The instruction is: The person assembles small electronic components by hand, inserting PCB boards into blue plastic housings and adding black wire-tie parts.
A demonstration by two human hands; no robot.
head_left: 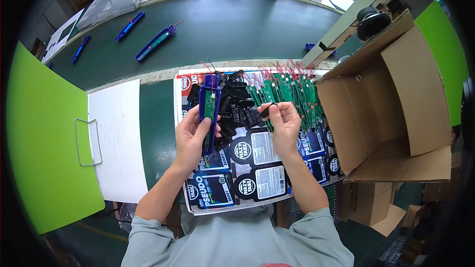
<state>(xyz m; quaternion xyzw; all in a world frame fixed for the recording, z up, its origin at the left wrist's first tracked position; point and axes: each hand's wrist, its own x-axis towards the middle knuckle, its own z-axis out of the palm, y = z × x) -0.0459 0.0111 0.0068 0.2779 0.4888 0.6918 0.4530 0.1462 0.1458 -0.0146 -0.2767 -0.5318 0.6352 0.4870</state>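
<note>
My left hand (pixel 189 136) is closed around a long dark-blue plastic housing (pixel 216 94), held upright with its open side facing me. Inside the housing lies a green circuit board (pixel 210 103), my left thumb resting on its lower part, and thin red and black wires rise from the top end. A small black plastic part (pixel 267 111) is pinched between the thumb and fingers of my right hand (pixel 286 127). Behind and between the hands spreads a pile of black plastic parts (pixel 230 100). Several green circuit boards (pixel 303 94) with red wires lie bunched beyond my right hand.
Printed sheets (pixel 262 168) cover the worktop under the parts. An open cardboard box (pixel 371 104) stands at the right, beside a metal post (pixel 341 22). At left are a green board (pixel 54 148) and white paper (pixel 116 153). Blue housings (pixel 155 43) lie on the dark-green conveyor belt (pixel 232 29).
</note>
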